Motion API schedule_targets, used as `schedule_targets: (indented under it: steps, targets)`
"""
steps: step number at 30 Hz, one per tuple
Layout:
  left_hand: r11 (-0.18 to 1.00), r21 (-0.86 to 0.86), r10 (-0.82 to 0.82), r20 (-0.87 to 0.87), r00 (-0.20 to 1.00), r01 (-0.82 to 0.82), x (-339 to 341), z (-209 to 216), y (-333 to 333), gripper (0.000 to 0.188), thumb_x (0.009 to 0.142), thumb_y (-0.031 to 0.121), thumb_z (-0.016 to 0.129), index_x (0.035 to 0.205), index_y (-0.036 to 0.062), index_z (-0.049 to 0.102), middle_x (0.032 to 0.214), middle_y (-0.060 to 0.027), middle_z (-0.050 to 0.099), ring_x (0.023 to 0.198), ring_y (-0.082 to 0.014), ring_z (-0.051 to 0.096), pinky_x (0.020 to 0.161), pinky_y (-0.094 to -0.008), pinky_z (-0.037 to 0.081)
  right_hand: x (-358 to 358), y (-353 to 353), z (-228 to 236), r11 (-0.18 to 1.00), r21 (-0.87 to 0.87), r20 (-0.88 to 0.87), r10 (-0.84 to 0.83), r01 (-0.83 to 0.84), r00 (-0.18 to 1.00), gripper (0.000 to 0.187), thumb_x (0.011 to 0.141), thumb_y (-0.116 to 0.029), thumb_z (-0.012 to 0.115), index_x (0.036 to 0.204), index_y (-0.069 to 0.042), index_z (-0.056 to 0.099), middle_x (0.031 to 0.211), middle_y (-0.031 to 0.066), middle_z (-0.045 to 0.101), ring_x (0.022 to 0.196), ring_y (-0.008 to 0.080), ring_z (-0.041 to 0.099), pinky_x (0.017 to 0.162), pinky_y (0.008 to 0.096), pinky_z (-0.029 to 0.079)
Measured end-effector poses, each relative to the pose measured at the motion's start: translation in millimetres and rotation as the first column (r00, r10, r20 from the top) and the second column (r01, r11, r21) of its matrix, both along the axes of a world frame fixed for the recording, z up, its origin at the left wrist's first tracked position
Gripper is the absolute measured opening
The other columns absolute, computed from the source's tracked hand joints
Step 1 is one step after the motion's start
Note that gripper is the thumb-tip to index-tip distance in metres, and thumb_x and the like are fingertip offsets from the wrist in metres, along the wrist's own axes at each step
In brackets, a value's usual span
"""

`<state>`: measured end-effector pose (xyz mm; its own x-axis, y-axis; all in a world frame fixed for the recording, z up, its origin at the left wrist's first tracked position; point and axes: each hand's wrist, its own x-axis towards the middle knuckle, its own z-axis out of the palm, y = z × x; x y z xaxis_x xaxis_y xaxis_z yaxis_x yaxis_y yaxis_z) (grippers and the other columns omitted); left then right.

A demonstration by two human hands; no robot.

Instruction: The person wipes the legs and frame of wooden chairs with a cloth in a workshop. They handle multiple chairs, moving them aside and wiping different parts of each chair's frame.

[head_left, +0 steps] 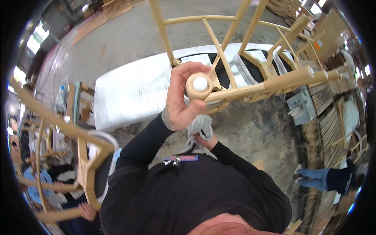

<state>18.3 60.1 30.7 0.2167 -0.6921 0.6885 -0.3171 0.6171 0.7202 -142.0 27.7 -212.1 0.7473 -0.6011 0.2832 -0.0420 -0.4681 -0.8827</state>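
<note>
My left hand (pixel 179 98) curls its fingers and thumb around the upper end of a pale wooden chair leg (pixel 198 93), which has a round white pad on its tip. The leg belongs to an upturned chair on a long white-covered table (pixel 131 92). Lower down, close to my body, my right hand (pixel 208 141) is closed on a crumpled light grey cloth (pixel 201 124). Part of that hand is hidden behind the cloth. More upturned wooden chairs (pixel 264 66) with dark seats stand in a row to the right.
At the lower left, a co-worker's hand (pixel 87 211) grips another wooden chair (pixel 83 168). A person in dark top and jeans (pixel 338 178) is at the far right. A grey metal box (pixel 300 105) and wooden slats (pixel 324 107) lie right. Cardboard boxes (pixel 331 33) stand at the back right.
</note>
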Motion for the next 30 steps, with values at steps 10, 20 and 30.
schedule_targets:
  steps: [10,20,30]
  targets:
    - [0.747,-0.569,-0.575,-0.813,-0.095,0.343,-25.2,-212.0,108.1,0.074,0.099,0.053,0.039,0.154,0.006,0.02,0.156,-0.0162,0.027,0.143,-0.0313,0.03,0.115,-0.047,0.03,48.7,28.5,155.3,0.751,-0.528,-0.295,0.276,-0.396,0.915,0.093,0.073,-0.022,0.08,0.15,-0.009,0.03,0.146,0.0241,0.038,0.135,0.0417,0.037,0.107,0.0463,0.037]
    - [0.952,-0.293,-0.306,-0.909,0.284,0.09,83.0,-106.5,35.2,0.057,0.096,0.046,0.045,0.142,0.0127,0.042,0.147,-0.0145,0.042,0.136,-0.0388,0.037,0.114,-0.0594,0.027,6.6,-50.0,221.0,0.896,-0.417,0.51,0.094,0.151,0.855,0.092,0.076,-0.026,0.083,0.145,0.003,0.029,0.139,0.022,0.045,0.126,0.0323,0.049,0.105,0.0431,0.039]
    - [0.825,-0.427,0.072,-0.572,0.817,-0.371,267.2,59.7,-206.5,0.054,0.087,0.032,0.072,0.125,0.0016,0.048,0.115,-0.0154,0.059,0.104,-0.026,0.06,0.091,-0.0406,0.05,60.4,-64.4,171.7,0.965,-0.227,0.31,0.198,-0.13,0.93,0.043,0.063,-0.009,0.077,0.1,-0.005,0.056,0.094,0.0129,0.059,0.079,0.0265,0.059,0.071,0.0347,0.048]
